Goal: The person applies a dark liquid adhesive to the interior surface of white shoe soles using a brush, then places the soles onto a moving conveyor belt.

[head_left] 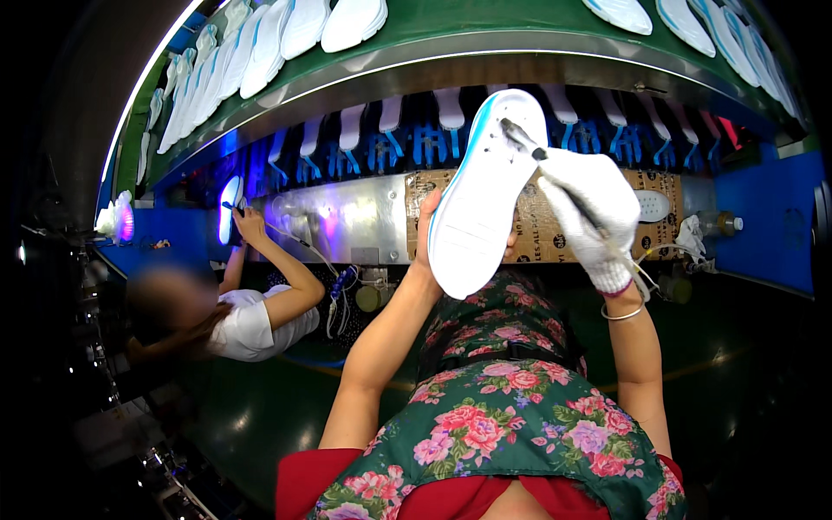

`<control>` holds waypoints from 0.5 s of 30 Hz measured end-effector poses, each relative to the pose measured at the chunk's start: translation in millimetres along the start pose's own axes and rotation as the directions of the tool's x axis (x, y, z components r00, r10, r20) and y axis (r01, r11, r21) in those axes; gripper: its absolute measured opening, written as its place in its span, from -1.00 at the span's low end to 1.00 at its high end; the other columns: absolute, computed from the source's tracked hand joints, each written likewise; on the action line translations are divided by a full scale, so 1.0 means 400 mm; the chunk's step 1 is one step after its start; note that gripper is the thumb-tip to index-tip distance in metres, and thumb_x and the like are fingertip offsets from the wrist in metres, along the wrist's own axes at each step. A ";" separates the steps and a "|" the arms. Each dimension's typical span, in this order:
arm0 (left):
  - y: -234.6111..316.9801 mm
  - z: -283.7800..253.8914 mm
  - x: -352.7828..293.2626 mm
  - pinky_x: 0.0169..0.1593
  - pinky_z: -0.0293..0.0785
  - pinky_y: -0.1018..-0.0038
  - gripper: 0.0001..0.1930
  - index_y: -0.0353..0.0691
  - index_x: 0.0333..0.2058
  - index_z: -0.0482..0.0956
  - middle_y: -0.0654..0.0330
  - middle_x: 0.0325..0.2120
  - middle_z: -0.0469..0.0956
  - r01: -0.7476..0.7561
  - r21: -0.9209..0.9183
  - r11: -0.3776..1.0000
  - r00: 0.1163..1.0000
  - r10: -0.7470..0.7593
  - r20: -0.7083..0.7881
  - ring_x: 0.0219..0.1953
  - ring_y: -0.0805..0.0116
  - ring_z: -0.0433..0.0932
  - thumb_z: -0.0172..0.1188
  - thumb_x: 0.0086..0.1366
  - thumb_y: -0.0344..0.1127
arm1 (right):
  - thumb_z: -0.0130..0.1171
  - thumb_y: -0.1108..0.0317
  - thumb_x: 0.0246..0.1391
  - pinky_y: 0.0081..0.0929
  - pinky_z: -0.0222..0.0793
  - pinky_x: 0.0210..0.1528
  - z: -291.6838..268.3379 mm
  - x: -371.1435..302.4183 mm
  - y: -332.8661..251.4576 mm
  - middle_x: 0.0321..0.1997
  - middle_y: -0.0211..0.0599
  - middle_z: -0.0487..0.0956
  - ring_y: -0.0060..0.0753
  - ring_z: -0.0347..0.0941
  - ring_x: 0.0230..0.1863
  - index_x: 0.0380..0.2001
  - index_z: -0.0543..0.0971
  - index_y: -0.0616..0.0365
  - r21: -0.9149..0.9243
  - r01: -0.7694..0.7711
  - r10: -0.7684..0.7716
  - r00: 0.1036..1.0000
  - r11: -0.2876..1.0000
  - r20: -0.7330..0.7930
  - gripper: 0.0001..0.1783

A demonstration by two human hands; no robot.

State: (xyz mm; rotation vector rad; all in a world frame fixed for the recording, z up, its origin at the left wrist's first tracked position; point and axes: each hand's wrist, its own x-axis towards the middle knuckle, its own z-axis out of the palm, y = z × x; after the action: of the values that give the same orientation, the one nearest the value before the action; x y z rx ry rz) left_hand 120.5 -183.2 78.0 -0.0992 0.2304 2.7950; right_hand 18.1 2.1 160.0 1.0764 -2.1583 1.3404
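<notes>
A white shoe sole [478,212] with a light-blue stripe along its left edge is held up in front of me, tilted. My left hand [425,232], bare, grips it from beneath, its thumb at the left edge and fingertips showing at the right. In my right hand [596,198], which wears a white glove, is a brush [522,138] with a dark handle. Its bristles meet the sole's far end, among several dark marks or holes. A thin pale tube [640,276] runs by my right wrist.
Cardboard [548,234] covers part of the metal bench [373,208]. Another sole [653,206] and a bottle [726,224] are to the right. Behind hang soles on blue holders [429,147]; above, a green belt [485,17] carries more. At left a co-worker [260,321] handles a sole [230,208] under violet light.
</notes>
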 end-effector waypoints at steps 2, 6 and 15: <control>0.004 -0.014 -0.009 -0.08 0.59 0.02 -0.11 -0.24 0.28 0.22 -0.18 0.02 0.46 -0.050 -0.019 0.999 0.994 0.048 -0.095 -0.07 -0.13 0.57 -0.26 0.25 0.42 | 0.36 0.48 -0.08 -0.44 0.53 -0.21 0.007 -0.012 -0.030 -0.26 -0.24 0.68 -0.33 0.61 -0.26 -0.28 0.69 0.15 -0.004 0.032 -0.031 0.993 0.999 0.118 -0.78; 0.014 0.006 -0.029 0.03 0.58 0.09 0.07 -0.20 0.34 0.08 -0.25 0.10 0.38 -0.194 0.223 0.955 0.964 0.228 -0.135 0.07 -0.15 0.49 -0.15 0.12 0.58 | 0.40 0.46 -0.14 -0.42 0.51 -0.16 -0.007 -0.055 -0.060 -0.26 -0.25 0.68 -0.28 0.61 -0.25 -0.29 0.71 0.14 0.453 -0.249 0.078 0.928 0.856 0.363 -0.75; 0.196 0.198 0.196 -0.23 0.66 -0.07 0.20 -0.23 0.36 -0.06 -0.32 0.24 0.09 -0.129 0.293 0.947 0.773 -0.089 0.628 -0.03 -0.41 0.46 0.44 -0.07 0.24 | 0.24 0.64 -0.07 -0.58 0.51 -0.17 -0.102 -0.180 -0.006 -0.20 -0.11 0.65 -0.40 0.59 -0.22 -0.25 0.65 0.37 0.768 -0.531 0.657 0.728 0.358 0.196 -0.76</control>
State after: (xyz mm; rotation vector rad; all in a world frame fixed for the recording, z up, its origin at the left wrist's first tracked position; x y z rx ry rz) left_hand 17.2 -217.5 160.1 0.9228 0.5048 2.5797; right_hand 62.6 66.8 133.3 0.2905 -1.8749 2.8186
